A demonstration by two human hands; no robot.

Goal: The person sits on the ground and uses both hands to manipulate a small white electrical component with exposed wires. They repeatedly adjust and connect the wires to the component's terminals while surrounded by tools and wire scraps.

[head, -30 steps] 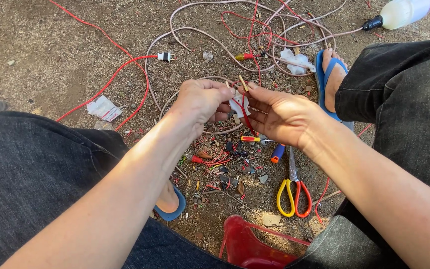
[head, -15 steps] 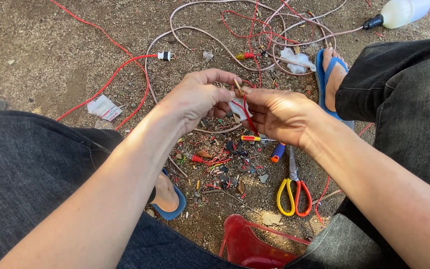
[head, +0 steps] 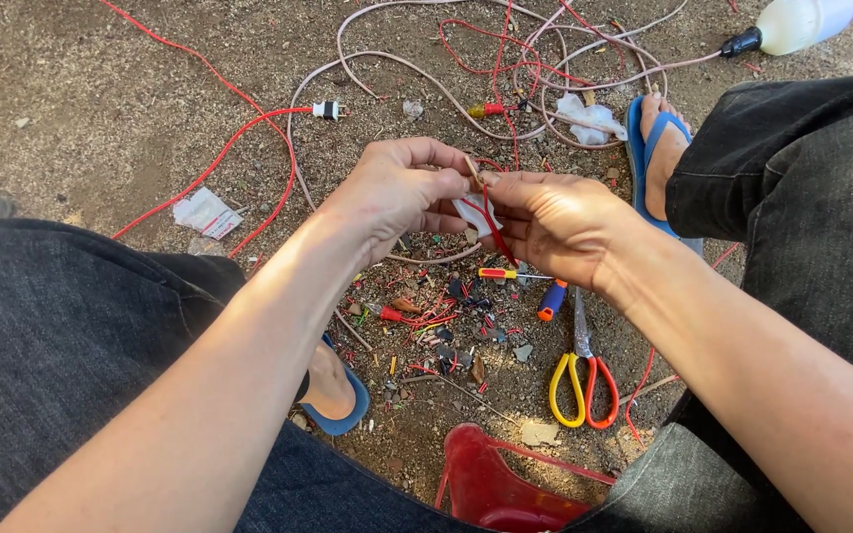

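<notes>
Both hands (head: pixel 476 202) — fingertips pinching red wire (head: pixel 494 229)

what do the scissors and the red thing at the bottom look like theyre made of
Scissors: dull grey blades, likely metal; glossy yellow and red handle loops, likely plastic. Red container: smooth, slightly shiny wall, probably moulded plastic, only partly in view. Both lie on gritty dirt ground.

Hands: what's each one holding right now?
Left hand: fingers pinched shut on the white piece.
Right hand: shut on the red wire and the same white piece.
</notes>
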